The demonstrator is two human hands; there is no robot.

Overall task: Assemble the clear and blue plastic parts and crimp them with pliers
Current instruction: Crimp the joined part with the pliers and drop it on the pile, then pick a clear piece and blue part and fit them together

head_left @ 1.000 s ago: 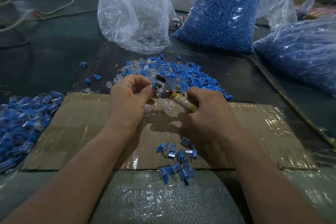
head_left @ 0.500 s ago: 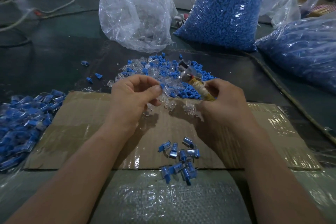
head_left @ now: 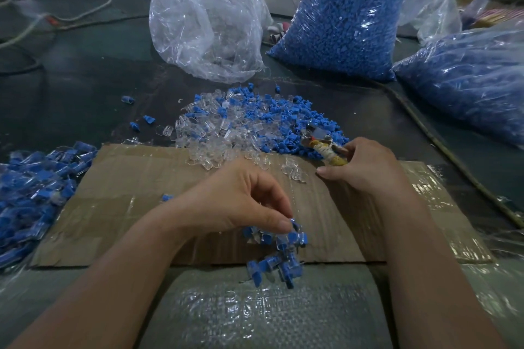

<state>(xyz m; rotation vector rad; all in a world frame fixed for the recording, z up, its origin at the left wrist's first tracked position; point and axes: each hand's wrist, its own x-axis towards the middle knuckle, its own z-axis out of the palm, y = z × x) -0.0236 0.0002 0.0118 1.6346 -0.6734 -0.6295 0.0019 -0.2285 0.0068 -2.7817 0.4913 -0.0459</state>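
at lower centre of the frame: left hand (head_left: 241, 201), palm down, fingers curled, thumb and forefinger tips close together right at the top of a small heap (head_left: 279, 256) of joined clear-and-blue pieces. heap lying across the near edge of the cardboard (head_left: 127, 193). too blurred there to tell whether 1 piece is pinched or only touched.

right of centre: right hand (head_left: 365, 170), fingers wrapped round the cord-bound handles of the pliers (head_left: 320, 144). metal head pointing to the upper left, lying on the right edge of the mixed pile (head_left: 249, 122). 1 clear part just beside the head; gripped by the jaws or not, impossible to tell.

centre of the frame: mixed pile of loose clear parts and blue parts, spread over the far edge of the cardboard and onto the dark tabletop (head_left: 85, 88) beyond. a few stray blue parts (head_left: 149, 119) apart from it, toward the left.

left edge: large heap of finished pieces (head_left: 34, 187), just beside the cardboard.

upper part: 3 plastic bags well behind the pile. crumpled clear bag (head_left: 207, 22) at upper centre, contents hard to make out; full blue bag (head_left: 346, 25) at upper right, packed with blue parts; second blue bag (head_left: 476, 88) at the right edge.

bottom centre: woven sack (head_left: 255, 314) under clear film, touching the near edge of the cardboard, between 2 bare forearms.
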